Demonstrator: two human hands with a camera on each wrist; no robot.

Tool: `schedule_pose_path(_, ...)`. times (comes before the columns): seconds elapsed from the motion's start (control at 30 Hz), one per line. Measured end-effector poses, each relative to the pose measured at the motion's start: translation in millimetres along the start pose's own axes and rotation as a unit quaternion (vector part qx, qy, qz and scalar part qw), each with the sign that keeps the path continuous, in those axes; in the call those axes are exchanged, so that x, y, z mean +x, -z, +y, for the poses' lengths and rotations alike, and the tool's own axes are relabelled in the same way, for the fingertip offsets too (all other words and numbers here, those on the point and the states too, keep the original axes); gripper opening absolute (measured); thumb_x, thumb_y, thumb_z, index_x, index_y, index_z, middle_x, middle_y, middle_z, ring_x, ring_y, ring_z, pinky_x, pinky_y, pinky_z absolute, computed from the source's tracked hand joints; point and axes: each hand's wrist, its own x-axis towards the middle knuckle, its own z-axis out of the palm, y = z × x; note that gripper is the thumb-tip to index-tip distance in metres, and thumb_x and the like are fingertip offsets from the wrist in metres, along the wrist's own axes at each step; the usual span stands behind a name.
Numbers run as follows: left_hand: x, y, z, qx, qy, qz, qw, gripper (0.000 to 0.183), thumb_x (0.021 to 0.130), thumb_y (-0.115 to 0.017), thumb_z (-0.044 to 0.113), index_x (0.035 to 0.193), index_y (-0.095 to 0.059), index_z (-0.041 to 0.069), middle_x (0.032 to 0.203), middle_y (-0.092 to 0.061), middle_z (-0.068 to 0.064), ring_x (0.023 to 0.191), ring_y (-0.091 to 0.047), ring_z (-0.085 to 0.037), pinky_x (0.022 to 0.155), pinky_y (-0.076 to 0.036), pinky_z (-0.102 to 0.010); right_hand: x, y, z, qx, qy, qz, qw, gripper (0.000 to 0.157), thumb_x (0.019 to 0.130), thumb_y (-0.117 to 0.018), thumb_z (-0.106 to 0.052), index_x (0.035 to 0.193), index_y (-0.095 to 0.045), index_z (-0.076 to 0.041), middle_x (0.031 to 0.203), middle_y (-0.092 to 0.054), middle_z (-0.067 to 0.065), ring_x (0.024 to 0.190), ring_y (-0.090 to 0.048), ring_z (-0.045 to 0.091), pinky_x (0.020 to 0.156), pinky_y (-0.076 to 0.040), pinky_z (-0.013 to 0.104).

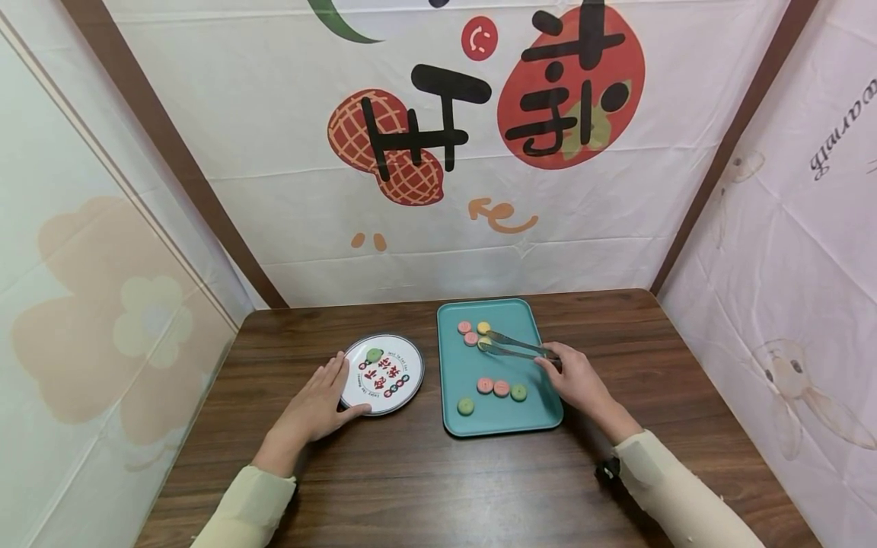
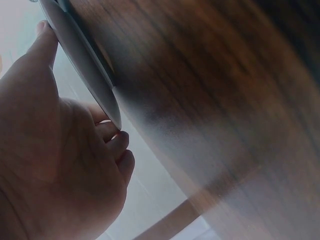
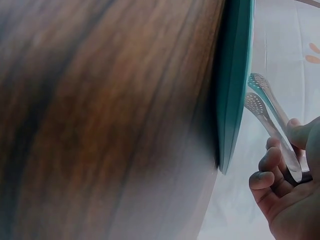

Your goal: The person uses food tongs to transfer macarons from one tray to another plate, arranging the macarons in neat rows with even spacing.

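In the head view my left hand (image 1: 311,403) holds the left edge of a white plate (image 1: 409,380) with printed red and black markings, thumb on the near rim and fingers along the far-left side. A green round cookie-like piece (image 1: 374,355) lies on the plate. My right hand (image 1: 575,377) grips metal tongs (image 1: 514,342) over the teal tray (image 1: 452,297). The tong tips stand slightly apart on either side of a yellow piece (image 1: 485,342). The right wrist view shows the tongs' perforated tips (image 3: 256,103) past the tray's edge.
Beside the tongs are another yellow piece (image 1: 483,327) and two pink ones (image 1: 467,332). Nearer on the tray lie two pink pieces (image 1: 493,387) in a row with a green one (image 1: 518,392), plus a separate green piece (image 1: 466,406). A printed cloth wall (image 1: 425,259) backs the wooden table (image 1: 411,487).
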Motion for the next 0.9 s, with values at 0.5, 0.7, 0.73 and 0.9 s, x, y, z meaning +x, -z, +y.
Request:
schedule_pose_path(0.5,-0.3,-0.7,-1.1,0.001,-0.001,0.002,1.0000,0.114,0.099,-0.062,0.072,0.166,-0.021,-0.011,0.176,-0.015,-0.029,0.163,-0.019,-0.045,0.133,-0.017,-0.058,0.4,0.5,-1.8,-0.003,-0.014,-0.014,1.000,0.038,0.107,-0.070,-0.021,0.135,-0.068,0.005,0.122,-0.073,0.022,0.096,-0.074,0.027,0.077,-0.064,0.045)
schedule_pose_path(0.7,-0.5,-1.0,-1.0,0.003,-0.003,0.004,1.0000,0.115,0.099,-0.060,0.073,0.166,-0.021,-0.011,0.175,-0.015,-0.029,0.162,-0.019,-0.045,0.133,-0.018,-0.058,2.5,1.8,-3.2,-0.009,-0.021,-0.021,1.000,0.038,0.107,-0.070,-0.021,0.135,-0.068,0.006,0.118,-0.074,0.020,0.091,-0.072,0.023,0.073,-0.062,0.041)
schedule_pose_path(0.73,-0.6,-1.0,-1.0,0.003,-0.002,0.003,1.0000,0.115,0.099,-0.060,0.073,0.166,-0.021,-0.011,0.176,-0.015,-0.029,0.162,-0.019,-0.045,0.133,-0.018,-0.058,2.8,2.1,-3.4,-0.008,-0.022,-0.022,0.999,0.039,0.108,-0.069,-0.021,0.135,-0.068,0.006,0.118,-0.074,0.021,0.091,-0.072,0.023,0.073,-0.062,0.041)
schedule_pose_path(0.9,-1.0,-0.5,-1.4,0.002,0.001,-0.002,1.0000,0.115,0.099,-0.060,0.073,0.166,-0.020,-0.010,0.176,-0.013,-0.028,0.163,-0.018,-0.044,0.133,-0.017,-0.057,3.4,2.6,-3.3,-0.006,-0.024,-0.028,0.999,0.040,0.108,-0.069,-0.021,0.136,-0.067,0.007,0.120,-0.073,0.022,0.090,-0.072,0.023,0.072,-0.062,0.040)
